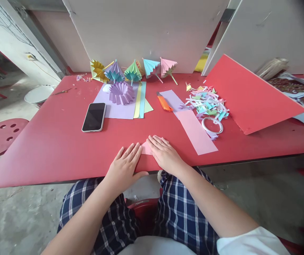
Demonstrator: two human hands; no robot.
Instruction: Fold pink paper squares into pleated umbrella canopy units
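A small piece of pink paper (pixel 146 148) lies on the red table near its front edge, largely covered by my hands. My right hand (pixel 165 153) is flat on it with the fingers stretched out. Palm down at its left end rests my left hand (pixel 125 166), fingers out and thumb spread, touching or just beside the paper. To the right, a long pink paper strip (pixel 197 132) overlaps a purple strip (pixel 170 99). An orange utility knife (pixel 164 103) lies by the purple strip.
A phone (pixel 94 117) lies left, near purple sheets (pixel 114 112) bearing a pleated purple paper ring (pixel 121 93). Several paper umbrellas (pixel 151 67) line the back. Paper scraps (pixel 207 101), a white tape roll (pixel 212 125) and a tilted red board (pixel 253 95) are at right.
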